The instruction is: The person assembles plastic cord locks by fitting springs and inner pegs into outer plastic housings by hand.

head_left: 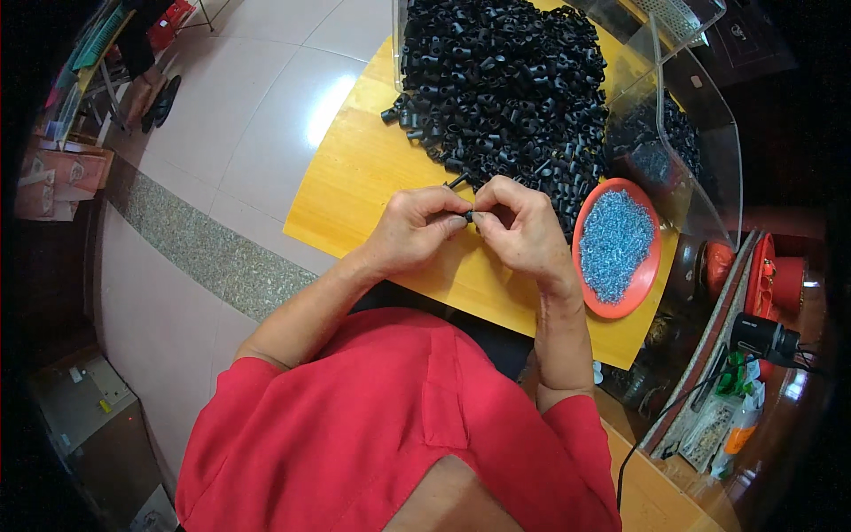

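My hands meet above the near part of a yellow board (346, 177), fingertips almost touching. My left hand (415, 229) pinches a small black plastic part (469, 215) between thumb and index finger. Right against that part, the thumb and index finger of my right hand (525, 229) are pressed together; whatever they grip is too small to make out. Just beyond my fingers spreads a large heap of short black tubular plastic pieces (505, 89). Beside my right hand lies an orange-red oval plate (613, 310) full of tiny shiny bluish-silver pieces (616, 244).
A clear plastic bin (736, 160) holding more black pieces stands at the right of the heap. Farther right are a black device with a cable (764, 337) and a bagged item (740, 434). Another person's foot in a dark slipper (162, 102) shows at the far left.
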The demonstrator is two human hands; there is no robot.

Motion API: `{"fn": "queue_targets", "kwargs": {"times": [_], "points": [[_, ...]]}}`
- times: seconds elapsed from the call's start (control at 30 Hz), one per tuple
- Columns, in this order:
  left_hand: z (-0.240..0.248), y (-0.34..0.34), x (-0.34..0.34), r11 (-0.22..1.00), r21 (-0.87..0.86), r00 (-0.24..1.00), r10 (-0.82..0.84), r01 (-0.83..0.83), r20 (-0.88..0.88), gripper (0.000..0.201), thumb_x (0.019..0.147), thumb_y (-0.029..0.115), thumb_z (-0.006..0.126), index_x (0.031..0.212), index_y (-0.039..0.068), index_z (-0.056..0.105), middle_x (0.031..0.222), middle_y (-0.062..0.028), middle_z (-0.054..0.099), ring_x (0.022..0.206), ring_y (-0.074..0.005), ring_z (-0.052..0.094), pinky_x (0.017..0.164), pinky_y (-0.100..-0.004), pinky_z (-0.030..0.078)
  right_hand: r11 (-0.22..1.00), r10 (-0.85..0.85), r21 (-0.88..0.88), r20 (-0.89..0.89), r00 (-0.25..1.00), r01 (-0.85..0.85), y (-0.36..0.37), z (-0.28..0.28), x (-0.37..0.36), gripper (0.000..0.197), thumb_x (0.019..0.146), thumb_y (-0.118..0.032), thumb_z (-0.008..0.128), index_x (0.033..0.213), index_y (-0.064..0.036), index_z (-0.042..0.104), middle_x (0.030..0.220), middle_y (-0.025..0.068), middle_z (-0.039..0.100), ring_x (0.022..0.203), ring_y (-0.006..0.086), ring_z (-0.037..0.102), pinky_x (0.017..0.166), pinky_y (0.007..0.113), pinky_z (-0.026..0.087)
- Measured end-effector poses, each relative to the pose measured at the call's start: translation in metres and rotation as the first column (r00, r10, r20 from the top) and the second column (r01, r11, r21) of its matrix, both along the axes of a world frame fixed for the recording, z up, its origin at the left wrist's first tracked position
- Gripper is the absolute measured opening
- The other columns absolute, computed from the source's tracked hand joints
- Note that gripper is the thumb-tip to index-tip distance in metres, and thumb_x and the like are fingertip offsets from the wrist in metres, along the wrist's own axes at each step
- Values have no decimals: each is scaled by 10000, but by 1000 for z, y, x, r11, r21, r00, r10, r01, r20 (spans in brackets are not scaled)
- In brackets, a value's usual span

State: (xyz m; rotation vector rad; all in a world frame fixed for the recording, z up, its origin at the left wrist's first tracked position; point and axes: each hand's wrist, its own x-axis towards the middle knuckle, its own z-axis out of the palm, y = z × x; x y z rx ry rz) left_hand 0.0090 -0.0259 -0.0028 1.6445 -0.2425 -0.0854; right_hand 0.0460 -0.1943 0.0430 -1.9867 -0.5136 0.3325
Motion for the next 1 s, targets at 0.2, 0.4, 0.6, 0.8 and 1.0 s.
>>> {"fn": "queue_targets", "kwargs": {"times": [0.2,0.4,0.6,0.8,1.0], "points": [[-3,2,-1,999,-32,998,-4,6,66,111,746,-11,601,857,-11,612,729,-65,609,681,-103,572,603,-237,456,953,195,298,-446,873,-60,-8,-1,12,109,728,3,614,800,-3,533,692,29,566,622,92,567,560,206,465],[-1,1,-1,995,-92,996,-25,33,80,115,744,-19,599,859,-16,607,727,-76,604,671,-114,575,600,-238,455,930,275,354,-482,832,-102,-8,-9,14,147,716,-14,646,780,-8,514,696,46,581,599,103,579,545,212,480],[6,1,2,993,-20,989,-110,112,96,108,758,-11,588,864,-15,609,723,-70,599,687,-108,569,615,-246,458,958,209,278,-490,846,-76,-8,0,10,128,727,-4,617,750,-13,491,651,41,566,562,92,561,511,208,468],[0,-2,-5,945,-326,982,-84,26,-167,376,798,1,574,1160,-30,475,879,-48,566,747,-88,531,657,-206,443,938,-68,316,-243,968,145,-25,42,8,41,765,18,571,760,4,533,637,55,570,572,113,586,488,219,476],[-2,-4,3,942,-325,973,-149,86,-174,343,801,17,591,1126,-41,497,871,-50,570,740,-85,531,648,-203,443,775,-613,411,302,730,481,-123,103,58,197,799,-128,628,900,34,583,725,82,613,649,132,594,591,217,493]]}}
